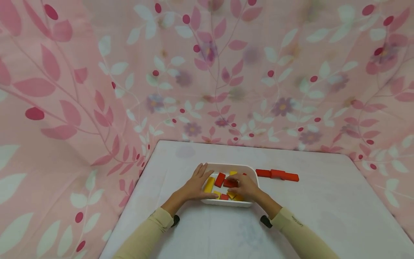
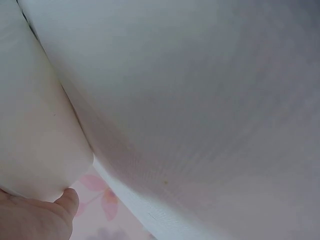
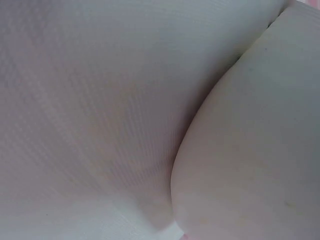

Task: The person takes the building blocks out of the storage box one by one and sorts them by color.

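Observation:
A white tray (image 1: 226, 203) holds several red and yellow blocks. My left hand (image 1: 194, 186) lies at the tray's left end, fingers spread over the rim and thumb reaching inside, near a long yellow block (image 1: 209, 184). Over the right side, my right hand (image 1: 247, 187) reaches in with bent fingers. Its forefinger and thumb lie on either side of a red block (image 1: 229, 183); whether they touch it is unclear. Another red block (image 1: 220, 179) sits between the hands. The left wrist view shows part of the left hand (image 2: 37, 217) against a pale smooth surface.
To the right of the tray, three red blocks (image 1: 277, 174) lie end to end in a slightly bent row. A white cloth (image 1: 181, 158) covers the table. Pink floral fabric (image 1: 220, 72) hangs behind and at the sides. Mostly pale surfaces fill both wrist views.

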Motion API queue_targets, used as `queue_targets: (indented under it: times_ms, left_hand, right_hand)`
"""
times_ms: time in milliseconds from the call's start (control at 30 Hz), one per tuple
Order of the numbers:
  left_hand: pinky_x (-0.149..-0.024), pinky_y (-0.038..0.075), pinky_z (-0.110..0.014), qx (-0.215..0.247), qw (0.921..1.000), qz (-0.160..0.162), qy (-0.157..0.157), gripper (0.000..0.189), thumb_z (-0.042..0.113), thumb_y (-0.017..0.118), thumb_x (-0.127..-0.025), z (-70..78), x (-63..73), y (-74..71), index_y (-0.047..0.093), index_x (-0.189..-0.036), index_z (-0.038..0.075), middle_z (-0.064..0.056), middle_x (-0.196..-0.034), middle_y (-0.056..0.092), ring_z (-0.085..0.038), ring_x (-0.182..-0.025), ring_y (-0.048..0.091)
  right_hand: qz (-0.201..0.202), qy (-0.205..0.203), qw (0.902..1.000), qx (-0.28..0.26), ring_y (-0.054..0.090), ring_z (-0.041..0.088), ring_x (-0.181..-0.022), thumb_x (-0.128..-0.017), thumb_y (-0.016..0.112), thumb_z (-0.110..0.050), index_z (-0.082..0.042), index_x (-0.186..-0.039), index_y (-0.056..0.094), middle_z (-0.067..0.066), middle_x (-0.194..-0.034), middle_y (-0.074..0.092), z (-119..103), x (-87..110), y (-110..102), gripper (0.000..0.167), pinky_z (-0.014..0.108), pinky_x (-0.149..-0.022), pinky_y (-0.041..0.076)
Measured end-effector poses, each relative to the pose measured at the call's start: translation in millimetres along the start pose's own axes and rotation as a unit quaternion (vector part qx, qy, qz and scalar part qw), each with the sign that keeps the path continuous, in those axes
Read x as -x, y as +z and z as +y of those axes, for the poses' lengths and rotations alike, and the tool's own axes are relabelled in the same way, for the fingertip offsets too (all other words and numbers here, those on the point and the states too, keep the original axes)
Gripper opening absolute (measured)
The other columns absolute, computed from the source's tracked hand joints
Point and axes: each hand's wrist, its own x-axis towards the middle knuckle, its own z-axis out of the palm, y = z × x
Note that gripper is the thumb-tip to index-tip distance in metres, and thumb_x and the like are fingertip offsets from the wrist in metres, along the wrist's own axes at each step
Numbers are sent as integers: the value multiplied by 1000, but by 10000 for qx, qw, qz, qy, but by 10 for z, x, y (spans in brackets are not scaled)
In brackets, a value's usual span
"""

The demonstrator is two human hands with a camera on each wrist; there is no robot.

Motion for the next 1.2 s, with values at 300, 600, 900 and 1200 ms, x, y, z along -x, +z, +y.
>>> queue_targets:
  times_ms: [300, 600, 900, 1200]
  left_hand:
    - [-116, 28, -61, -64, 10000, 45, 2, 104, 74, 67, -74, -26, 12, 9, 28, -157, 24, -9, -168, 4, -31, -155, -2]
    - [-116, 28, -61, 44, 10000, 26, 76, 104, 73, 67, -74, -18, -6, 44, 28, -157, 23, -9, -168, 5, -31, -155, -1]
    - [-115, 29, -61, 5, 10000, 32, 33, 104, 74, 67, -74, 21, 16, 39, 29, -157, 23, -10, -168, 6, -32, -155, 0]
    - [-116, 30, -59, -97, 9999, 45, -23, 104, 73, 67, -74, 2, 11, 7, 27, -157, 24, -9, -168, 6, -32, -155, 0]
  right_hand:
    - [16, 31, 10000, -71, 62, 18, -105, -85, 79, -20, -17, -123, 70, -2, -116, 70, -20, -39, 13, 39, 43, -100, 53]
    - [325, -16, 9993, 204, 60, 14, -94, -84, 80, -20, -17, -113, 75, -5, -108, 72, 15, -66, 103, 30, 42, -98, 54]
    - [274, 582, 9973, 340, 59, 16, -94, -78, 84, -28, -15, -120, 72, -1, -112, 71, -8, -65, 140, 45, 41, -98, 54]
    - [157, 278, 9991, 289, 56, 13, -89, -81, 81, -28, -18, -117, 74, -6, -105, 69, -20, -96, 132, 38, 39, -94, 55]
